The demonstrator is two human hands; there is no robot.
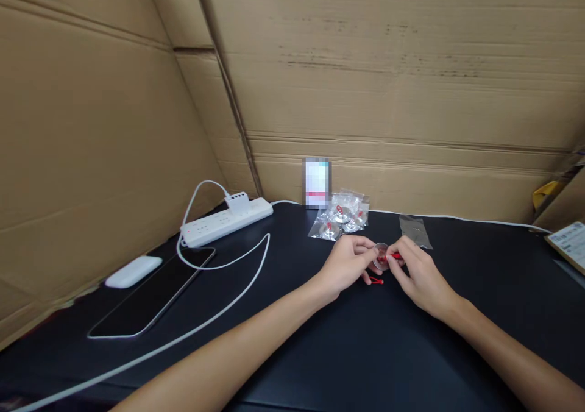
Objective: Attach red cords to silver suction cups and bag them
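Note:
My left hand [351,262] grips the edge of a small round disc [380,264] between thumb and fingers, just above the black table. The disc has a pale, shiny rim and red inside it. From the other side, my right hand [418,275] pinches a red cord [395,255] at the disc's face; the fingertips partly hide it. Below my left fingers shows a red loop [376,281]; whether it joins the disc I cannot tell. Behind my left hand lie clear plastic bags [342,214] with silvery round discs and red loops in them.
A flat clear bag [415,231] lies behind my right hand. A phone with a lit screen [317,183] leans at the cardboard wall [388,95]. To the left are a white power strip [228,222], a dark phone [153,296], a white case [133,272] and a looping cable [219,316].

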